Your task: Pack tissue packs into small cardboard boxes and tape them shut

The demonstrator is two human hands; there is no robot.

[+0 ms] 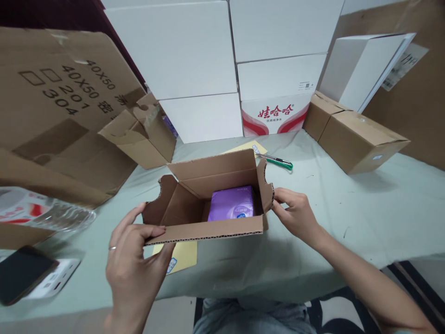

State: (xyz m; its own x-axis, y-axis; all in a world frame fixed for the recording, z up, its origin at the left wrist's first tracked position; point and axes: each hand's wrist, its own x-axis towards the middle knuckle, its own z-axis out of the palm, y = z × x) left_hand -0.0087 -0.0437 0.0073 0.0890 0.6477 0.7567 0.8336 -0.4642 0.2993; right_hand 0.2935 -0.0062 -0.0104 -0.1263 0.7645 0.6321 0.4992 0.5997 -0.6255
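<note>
The cardboard box (212,169) stands open, held between our grips, over a yellow envelope (175,257) on the table (347,222). The left grip (134,264) wraps the near corner, its fingers (155,230) curled over the wall, while the right grip (295,213) pinches the notched edge of a flap between thumb and fingers. Corrugated board this size should be light and fairly stiff, but the flaps will bend, so the walls and corners look like the safer hold. A purple packet (231,204) lies inside, between the two grips. Beyond the right grip lies a utility knife (278,161); left of the left grip sits a phone (22,273). We cannot tell whether the box touches the envelope, and the packet's small label is unreadable.
</note>
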